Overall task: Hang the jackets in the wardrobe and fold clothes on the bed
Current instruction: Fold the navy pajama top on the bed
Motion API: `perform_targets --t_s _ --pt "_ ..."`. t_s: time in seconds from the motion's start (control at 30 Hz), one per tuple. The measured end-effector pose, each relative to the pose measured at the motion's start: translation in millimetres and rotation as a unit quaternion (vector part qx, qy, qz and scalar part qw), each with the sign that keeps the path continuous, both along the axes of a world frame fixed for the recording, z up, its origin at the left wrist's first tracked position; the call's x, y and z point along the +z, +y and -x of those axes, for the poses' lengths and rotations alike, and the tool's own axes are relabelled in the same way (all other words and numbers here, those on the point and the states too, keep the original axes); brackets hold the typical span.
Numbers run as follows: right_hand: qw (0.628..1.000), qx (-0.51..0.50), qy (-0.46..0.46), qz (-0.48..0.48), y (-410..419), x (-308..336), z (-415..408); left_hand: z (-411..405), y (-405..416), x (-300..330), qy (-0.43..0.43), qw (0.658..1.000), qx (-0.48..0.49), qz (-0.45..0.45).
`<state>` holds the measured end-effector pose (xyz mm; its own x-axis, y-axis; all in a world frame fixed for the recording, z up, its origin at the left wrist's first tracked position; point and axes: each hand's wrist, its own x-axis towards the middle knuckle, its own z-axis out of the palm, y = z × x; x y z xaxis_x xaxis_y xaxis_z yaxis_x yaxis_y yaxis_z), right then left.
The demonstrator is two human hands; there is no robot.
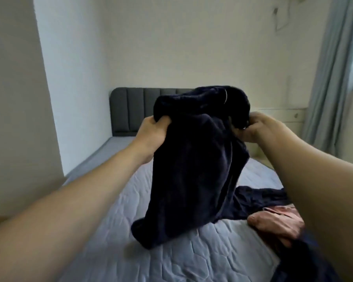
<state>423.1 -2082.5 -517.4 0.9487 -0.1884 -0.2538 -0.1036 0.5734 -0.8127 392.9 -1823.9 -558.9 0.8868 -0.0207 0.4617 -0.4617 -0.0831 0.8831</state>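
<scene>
A dark navy garment [192, 163] hangs in the air over the bed [114, 216], its lower end touching the quilted mattress. My left hand [153, 131] grips its upper left edge. My right hand [257, 127] grips its upper right edge at about the same height. The top of the garment bunches up above both hands. A pink garment [277, 222] lies crumpled on the bed at the right, on top of another dark piece of clothing [259, 198].
A grey padded headboard [130, 110] stands against the far wall. A pale blue curtain [332, 82] hangs at the right, beside a low white cabinet [289, 117]. A wall corner [49, 98] juts in at the left.
</scene>
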Motion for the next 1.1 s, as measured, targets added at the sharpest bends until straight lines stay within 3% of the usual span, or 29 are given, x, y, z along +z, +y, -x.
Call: perform_targets --t_s 0.13,0.23,0.37,0.47,0.53,0.57,0.63,0.67,0.73,0.8,0.87,1.03,1.1 --pt "0.992 -0.031 -0.08 0.097 44.5 78.6 -0.2 17.0 27.4 64.7 0.031 0.989 -0.016 0.146" --pt "0.977 -0.004 -0.096 0.189 98.2 98.7 -17.4 16.2 66.6 70.2 0.077 0.972 -0.001 0.22" --pt "0.968 0.101 -0.062 0.22 192.5 62.3 -60.1 0.1 141.6 19.4 0.132 0.945 0.047 0.295" --pt "0.965 0.175 -0.034 0.194 280.1 -27.0 -96.7 -14.8 212.6 -74.0 0.213 0.917 0.15 0.302" --pt "0.926 0.234 -0.007 0.296 330.8 -112.5 -115.7 -17.1 257.6 -154.0 0.302 0.895 0.237 0.225" --pt "0.875 0.257 -0.007 0.41 350.9 -158.5 -124.1 -16.4 278.5 -193.8 0.346 0.882 0.284 0.146" --pt "0.719 0.313 -0.057 0.618 376.4 -250.8 -128.4 -14.6 313.7 -261.4 0.41 0.839 0.354 -0.054" --pt "0.65 0.346 -0.079 0.673 381.8 -289.5 -127.6 -15.1 326.7 -283.7 0.425 0.806 0.381 -0.158" --pt "0.583 0.349 -0.085 0.729 382.4 -344.3 -124.3 -24.5 340.1 -300.6 0.395 0.76 0.421 -0.298" --pt "0.558 0.296 -0.097 0.769 377.2 -367.8 -124.1 -49.7 342.2 -297.2 0.337 0.769 0.392 -0.377" --pt "0.556 0.242 -0.118 0.787 368.3 -373.7 -125.9 -81.1 336.1 -288.9 0.339 0.778 0.307 -0.43" --pt "0.532 0.191 -0.083 0.821 339.3 -380.9 -120.8 -145.4 329.6 -289.1 0.422 0.806 0.168 -0.381" --pt "0.538 0.195 -0.064 0.818 335.1 -384.6 -117.1 -170.4 329.8 -291.4 0.366 0.802 0.163 -0.443"
